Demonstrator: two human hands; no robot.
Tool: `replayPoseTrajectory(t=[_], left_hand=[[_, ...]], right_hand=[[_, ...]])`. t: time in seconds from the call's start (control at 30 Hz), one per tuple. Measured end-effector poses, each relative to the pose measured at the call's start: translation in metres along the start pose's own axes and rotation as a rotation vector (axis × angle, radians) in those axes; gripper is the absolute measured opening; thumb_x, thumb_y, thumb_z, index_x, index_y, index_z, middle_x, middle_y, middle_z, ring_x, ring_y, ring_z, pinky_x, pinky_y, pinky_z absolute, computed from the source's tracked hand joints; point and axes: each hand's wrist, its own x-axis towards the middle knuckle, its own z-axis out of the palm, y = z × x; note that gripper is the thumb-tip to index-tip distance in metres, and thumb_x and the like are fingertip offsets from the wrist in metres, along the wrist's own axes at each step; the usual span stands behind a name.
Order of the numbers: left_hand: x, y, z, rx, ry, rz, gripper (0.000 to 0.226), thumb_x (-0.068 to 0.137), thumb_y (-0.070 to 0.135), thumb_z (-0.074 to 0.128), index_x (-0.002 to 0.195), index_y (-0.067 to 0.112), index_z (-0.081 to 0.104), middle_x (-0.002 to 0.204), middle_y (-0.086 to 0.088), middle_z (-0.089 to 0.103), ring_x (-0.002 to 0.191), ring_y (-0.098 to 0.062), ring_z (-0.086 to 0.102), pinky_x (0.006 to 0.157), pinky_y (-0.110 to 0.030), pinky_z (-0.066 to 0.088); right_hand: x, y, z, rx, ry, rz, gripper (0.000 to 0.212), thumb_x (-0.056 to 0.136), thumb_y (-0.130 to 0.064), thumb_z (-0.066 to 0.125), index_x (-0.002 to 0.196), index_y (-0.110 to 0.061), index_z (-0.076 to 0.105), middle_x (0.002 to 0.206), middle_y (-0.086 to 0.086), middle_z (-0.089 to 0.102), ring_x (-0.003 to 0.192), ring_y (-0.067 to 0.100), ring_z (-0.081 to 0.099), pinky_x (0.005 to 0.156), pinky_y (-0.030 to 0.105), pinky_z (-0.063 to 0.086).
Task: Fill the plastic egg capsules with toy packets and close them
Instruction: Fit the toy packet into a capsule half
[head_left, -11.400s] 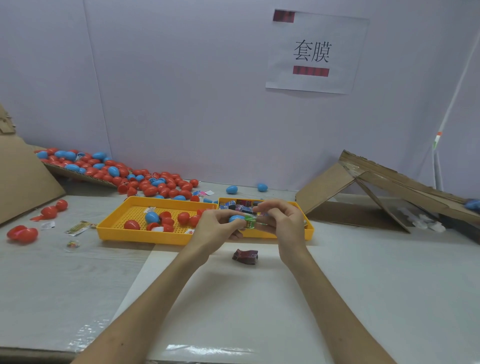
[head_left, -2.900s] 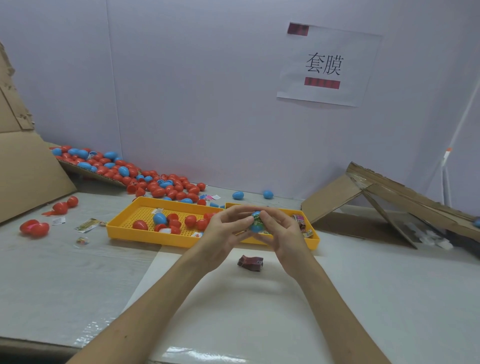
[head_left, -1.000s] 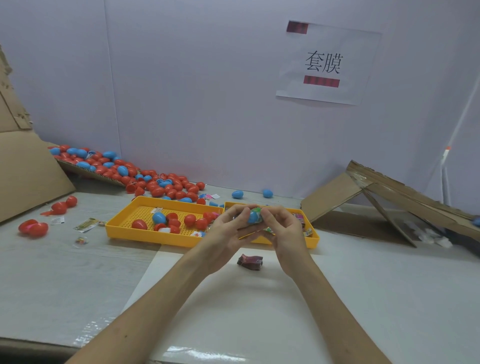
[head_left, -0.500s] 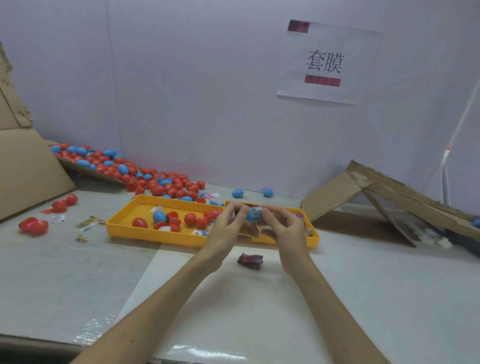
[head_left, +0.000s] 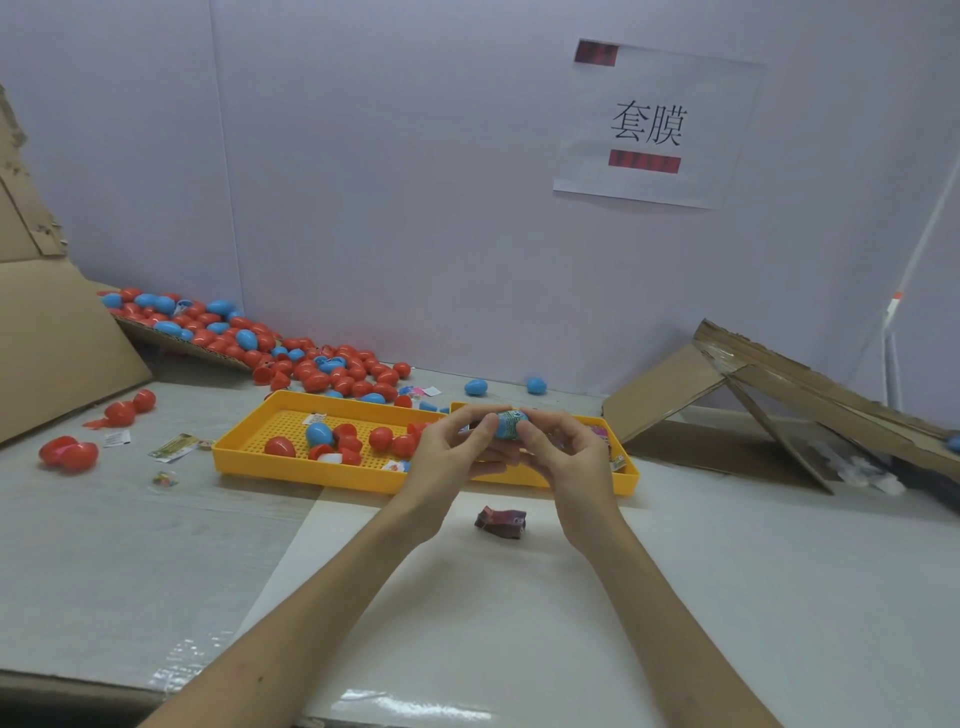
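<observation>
White mat (head_left: 519, 597) covers the near table, probably as the assembly zone: both forearms work over it.
- Cardboard slab at left (head_left: 57, 353) and the folded cardboard at right (head_left: 779, 395) are tilted. I read them as chutes, the left one for feed and the right one maybe for output.
- Pile of red and blue egg capsules (head_left: 311, 364) spills from the left cardboard along the wall to the trays, so stock sits within reach.
- 2 yellow trays sit side by side just past the mat. The left tray (head_left: 291, 470) holds loose red and blue shells. The right tray (head_left: 626, 480) holds what look like packets, mostly hidden behind the hands.
- Left hand (head_left: 452, 457) and right hand (head_left: 566, 457) are raised above the trays' front edge. Each has its thumb and fingertips curled in, pinching 1 end of the same blue capsule (head_left: 509, 425). The opposed grip looks like pressing the halves together, so my guess is the closing step.
- Dark folded packet (head_left: 500, 521) lies on the mat just under the hands, likely staged for the next egg.
- The capsule is small, blue and lying sideways between the fingertips. A pale patterned patch shows on its upper right. I can't tell whether that is packet film caught at the seam or a gap. If it is film, the halves won't seat.
</observation>
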Motion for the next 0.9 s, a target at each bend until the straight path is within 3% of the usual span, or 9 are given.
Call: replayPoseTrajectory(t=[0.2, 0.4, 0.63, 0.9], left_hand=[[-0.0007, 0.0008, 0.0003, -0.048, -0.005, -0.012, 0.023, 0.103, 0.026, 0.054, 0.116, 0.023, 0.073, 0.091, -0.016, 0.076, 0.088, -0.027, 0.076, 0.073, -0.028, 0.060], [0.0008, 0.0000, -0.0009, -0.071, -0.010, -0.061, 0.028, 0.105, 0.030, 0.049, 0.116, 0.013, 0.069, 0.081, -0.015, 0.073, 0.079, -0.024, 0.073, 0.071, -0.027, 0.059], [0.0016, -0.0023, -0.0001, 0.046, 0.016, -0.035, 0.025, 0.108, 0.030, 0.046, 0.114, 0.023, 0.069, 0.079, -0.011, 0.073, 0.076, -0.020, 0.073, 0.072, -0.029, 0.059], [0.0011, 0.0010, -0.0017, -0.031, 0.028, -0.062, 0.023, 0.105, 0.028, 0.052, 0.107, 0.026, 0.075, 0.079, -0.010, 0.074, 0.077, -0.020, 0.073, 0.068, -0.025, 0.059]], right_hand=[[-0.0003, -0.0003, -0.0011, 0.023, -0.055, 0.020, 0.029, 0.079, -0.031, 0.077, 0.105, -0.018, 0.078, 0.105, 0.011, 0.075, 0.100, 0.027, 0.072, 0.081, 0.035, 0.059], [-0.0012, 0.0010, -0.0001, -0.010, -0.071, 0.001, 0.031, 0.077, -0.028, 0.079, 0.109, -0.024, 0.077, 0.110, 0.010, 0.075, 0.101, 0.026, 0.073, 0.078, 0.031, 0.059], [-0.0016, -0.0004, 0.0013, -0.008, -0.037, -0.015, 0.022, 0.076, -0.026, 0.079, 0.097, -0.022, 0.080, 0.100, 0.008, 0.077, 0.096, 0.023, 0.074, 0.079, 0.030, 0.059], [-0.0015, -0.0008, 0.0016, 0.048, -0.029, 0.005, 0.025, 0.074, -0.023, 0.079, 0.098, -0.018, 0.081, 0.101, 0.011, 0.077, 0.097, 0.026, 0.074, 0.077, 0.026, 0.059]])
